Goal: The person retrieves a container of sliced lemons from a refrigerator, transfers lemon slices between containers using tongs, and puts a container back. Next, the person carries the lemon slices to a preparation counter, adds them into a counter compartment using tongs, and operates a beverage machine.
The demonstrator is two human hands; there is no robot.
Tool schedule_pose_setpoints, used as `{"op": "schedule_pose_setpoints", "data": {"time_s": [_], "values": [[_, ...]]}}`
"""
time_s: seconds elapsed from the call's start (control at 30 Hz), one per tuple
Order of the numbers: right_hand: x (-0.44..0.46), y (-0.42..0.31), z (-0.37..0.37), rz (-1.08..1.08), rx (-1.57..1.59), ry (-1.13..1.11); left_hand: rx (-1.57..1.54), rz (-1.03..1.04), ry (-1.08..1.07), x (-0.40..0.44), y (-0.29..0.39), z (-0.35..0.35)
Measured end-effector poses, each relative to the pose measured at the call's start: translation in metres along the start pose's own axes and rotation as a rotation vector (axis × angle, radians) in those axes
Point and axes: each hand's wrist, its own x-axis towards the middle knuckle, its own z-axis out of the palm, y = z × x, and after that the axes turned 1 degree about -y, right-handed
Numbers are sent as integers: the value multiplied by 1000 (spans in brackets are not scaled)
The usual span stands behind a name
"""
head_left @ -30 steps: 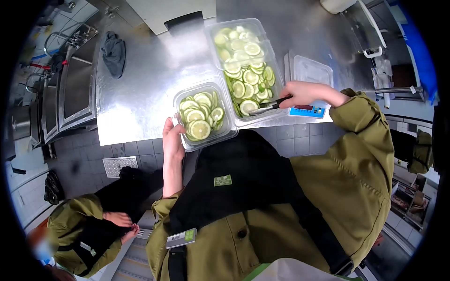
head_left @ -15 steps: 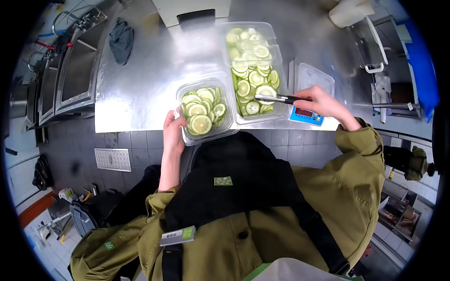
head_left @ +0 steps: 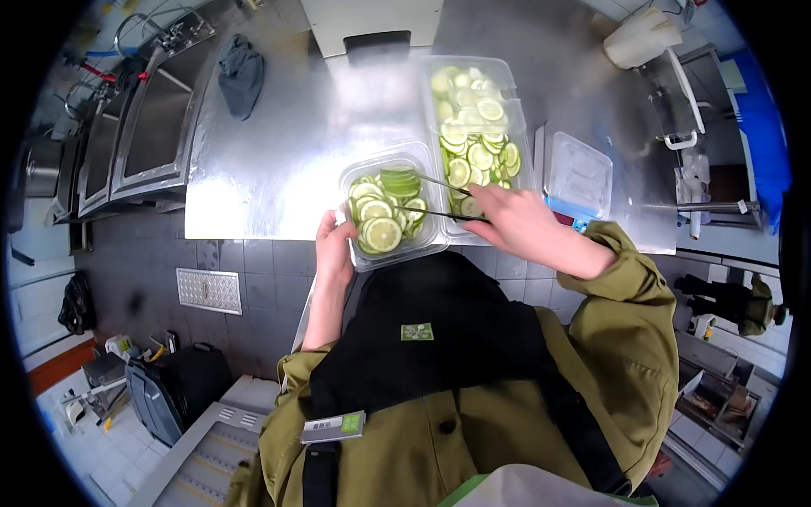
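My left hand (head_left: 335,245) grips the near-left edge of a small clear container (head_left: 411,249) that holds lemon or lime slices (head_left: 383,234). In my right hand (head_left: 522,224) are black-handled tongs (head_left: 435,213), reaching left over this container. A stack of green-edged slices (head_left: 400,182) lies at the tongs' tips; whether they still pinch it I cannot tell. Right beside it stands a larger clear container (head_left: 525,173) of slices, its far part under a clear cover. My right hand is over its near end and partly hides a blue scale (head_left: 579,225).
A clear lid or tray (head_left: 579,173) lies at the right. At the far side of the steel table (head_left: 279,152) are a grey cloth (head_left: 241,78) and a white appliance (head_left: 376,15). Sinks (head_left: 152,127) stand left; a white jug (head_left: 642,38) is far right. Another person (head_left: 743,304) is at the right.
My right hand has moved the tongs left from the larger container to the smaller one, where a stack of slices now shows at their tips. The person at the lower left has mostly left view.
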Motion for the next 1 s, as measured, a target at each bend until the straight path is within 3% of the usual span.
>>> {"op": "schedule_pose_setpoints", "data": {"time_s": [0.13, 0.23, 0.33, 0.43, 0.53, 0.67, 0.77, 0.87, 1.0], "values": [[-36, 27, -30, 183, 156, 121, -21, -19, -1, 4, 3, 3], [-63, 47, -13, 290, -248, 16, 19, -4, -10, 17, 5, -4], [-78, 56, 18, 252, -392, 100, 119, 8, -44, 29, 8, -6], [-84, 57, 14, 524, -30, -71, 64, -6, -123, 36, 10, -7], [-71, 69, 15, 782, 592, -221, 43, -27, -140, 40, 9, -11], [-45, 78, 45, 686, 472, -75, 81, -56, -137, 39, 12, -11], [-21, 83, 48, 788, 696, -192, 113, -67, -128, 35, 17, -1], [-20, 85, 45, 739, 611, -243, 93, -42, -142, 39, 12, -9], [-30, 83, 55, 596, 436, -102, 106, -46, -91, 33, 15, 0]]}}
